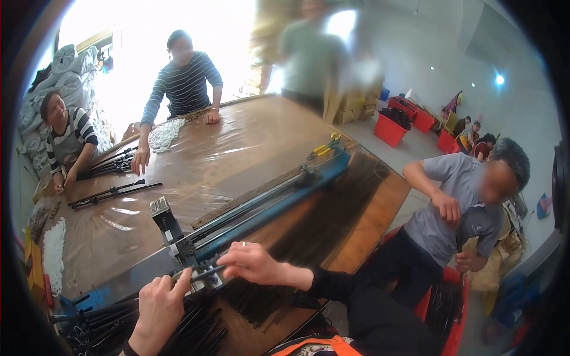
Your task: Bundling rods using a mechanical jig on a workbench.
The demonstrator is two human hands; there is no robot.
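A thin black rod (209,272) lies across the metal clamp of a long blue bench fixture (323,170). My right hand (254,264) grips the rod's right end between thumb and fingers. On the clamp's other side, my left hand (161,305) is closed, its index finger and thumb pressed at the rod's left part, which the hand partly hides. A dark upright block with a pale top (166,218) rises from the fixture just beyond my hands. Several black rods (199,335) lie in a bundle below and beside my left hand.
A plastic-covered table (249,136) holds black tube assemblies (113,193), white part piles (54,249) and yellow-handled pliers (322,150). Two people work at its far left side. To my right, a person in a grey shirt (442,213) handles a rod above a red crate (463,302).
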